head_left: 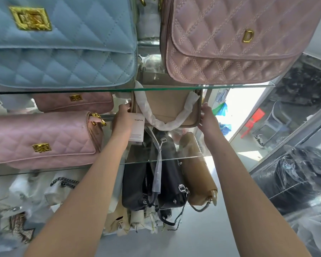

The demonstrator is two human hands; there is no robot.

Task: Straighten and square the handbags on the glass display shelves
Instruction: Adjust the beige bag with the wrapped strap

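Beige handbag (167, 106), edges clasped in curled fingers, left hand (122, 118) at 9 o'clock, right hand (208, 120) at 3 o'clock.

- Left forearm (85, 191) up first: bare from the bottom edge right to the wrist, long and slim.
- Right forearm (252, 188): same again, bare all along, broad at the frame edge and tapering toward the wrist.
- Left hand (121, 120): bare, only its back and knuckles on show.
- Right hand (208, 121): bare as well, back to the camera, thumb visible at the top.
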